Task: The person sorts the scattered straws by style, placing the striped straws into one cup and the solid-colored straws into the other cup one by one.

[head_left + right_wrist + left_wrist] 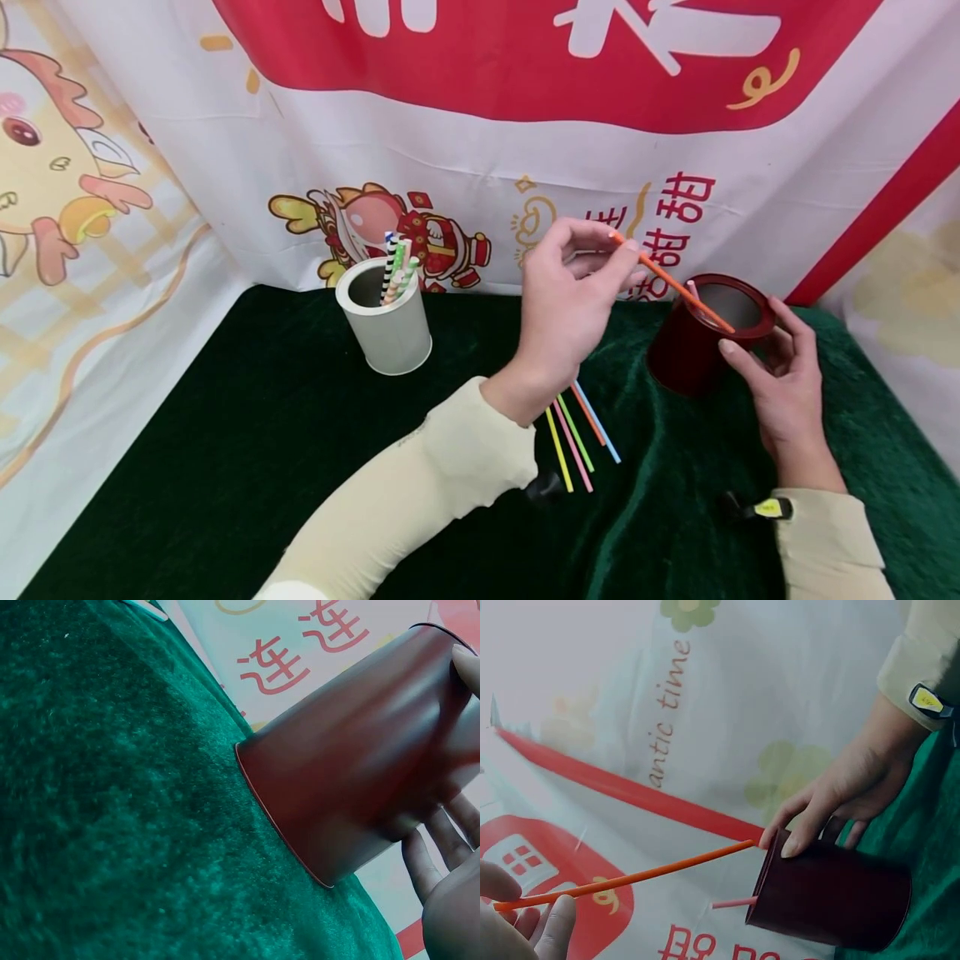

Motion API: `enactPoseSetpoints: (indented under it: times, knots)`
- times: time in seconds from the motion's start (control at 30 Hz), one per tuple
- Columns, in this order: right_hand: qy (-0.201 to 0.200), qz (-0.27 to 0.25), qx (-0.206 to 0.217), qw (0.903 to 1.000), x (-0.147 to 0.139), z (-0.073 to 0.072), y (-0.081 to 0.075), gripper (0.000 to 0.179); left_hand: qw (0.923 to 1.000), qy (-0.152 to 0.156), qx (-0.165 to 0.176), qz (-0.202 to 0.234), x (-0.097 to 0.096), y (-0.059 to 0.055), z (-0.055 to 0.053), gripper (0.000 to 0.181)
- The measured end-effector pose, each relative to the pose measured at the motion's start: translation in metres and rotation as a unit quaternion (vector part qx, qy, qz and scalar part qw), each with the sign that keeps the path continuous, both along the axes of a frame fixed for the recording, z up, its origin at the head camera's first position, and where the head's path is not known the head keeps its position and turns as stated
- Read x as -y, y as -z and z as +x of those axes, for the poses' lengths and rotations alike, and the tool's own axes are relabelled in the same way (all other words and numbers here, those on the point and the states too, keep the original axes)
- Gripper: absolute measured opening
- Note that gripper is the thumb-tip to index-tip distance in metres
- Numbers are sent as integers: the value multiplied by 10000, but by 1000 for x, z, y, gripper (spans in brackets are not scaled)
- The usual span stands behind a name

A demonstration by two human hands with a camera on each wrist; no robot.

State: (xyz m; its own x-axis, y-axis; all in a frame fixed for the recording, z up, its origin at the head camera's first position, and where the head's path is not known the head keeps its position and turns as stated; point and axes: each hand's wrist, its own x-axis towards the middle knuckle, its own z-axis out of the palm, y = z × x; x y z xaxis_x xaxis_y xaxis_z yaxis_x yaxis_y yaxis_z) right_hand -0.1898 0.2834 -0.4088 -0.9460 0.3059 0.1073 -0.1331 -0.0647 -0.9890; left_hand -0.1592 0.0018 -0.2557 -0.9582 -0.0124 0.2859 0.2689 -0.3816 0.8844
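Note:
My left hand [567, 296] pinches an orange straw [678, 290] near its upper end, holding it slanted down to the right. In the left wrist view, the straw's far end stops just short of the rim of a dark red cup [832, 896]. Around the cup's upper part, my right hand [793, 392] grips with the thumb on the near side and fingers on the right. The cup stands upright on the green cloth. A pink straw [735, 903] pokes out of its mouth. Several coloured straws, among them a yellow straw [559, 450], lie partly hidden below my left hand.
A pale grey cup [393, 337] with several patterned straws [397, 271] in it stands at the back left. Green velvet cloth [225, 467] covers the table. A printed white curtain [465, 150] hangs right behind the table's back edge.

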Motion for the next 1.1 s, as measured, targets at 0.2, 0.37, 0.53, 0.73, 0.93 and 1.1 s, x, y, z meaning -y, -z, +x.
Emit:
enactPoseSetpoints:
  times: [0.2, 0.37, 0.53, 0.73, 0.93, 1.1]
  knots:
    - [-33, 35, 22, 10000, 0, 0, 0, 83, 9991, -81, -193, -359, -13, 7, -3, 18]
    - [15, 75, 39, 10000, 0, 0, -1, 82, 9973, -222, -371, -592, -25, 13, -9, 15]
    - [42, 123, 51, 9999, 1, 0, -2, 82, 9962, -194, -332, -784, -31, 20, -16, 14]
    - [90, 170, 91, 9998, 1, -1, -1, 81, 9946, -119, -301, -985, -35, 28, -22, 15]
    - [93, 178, 77, 9998, 0, -1, -1, 82, 9926, -98, -211, -1195, -39, 34, -27, 14]
    - [76, 157, 25, 9998, 1, 0, 0, 81, 9911, -86, -181, -1318, -45, 40, -33, 13]
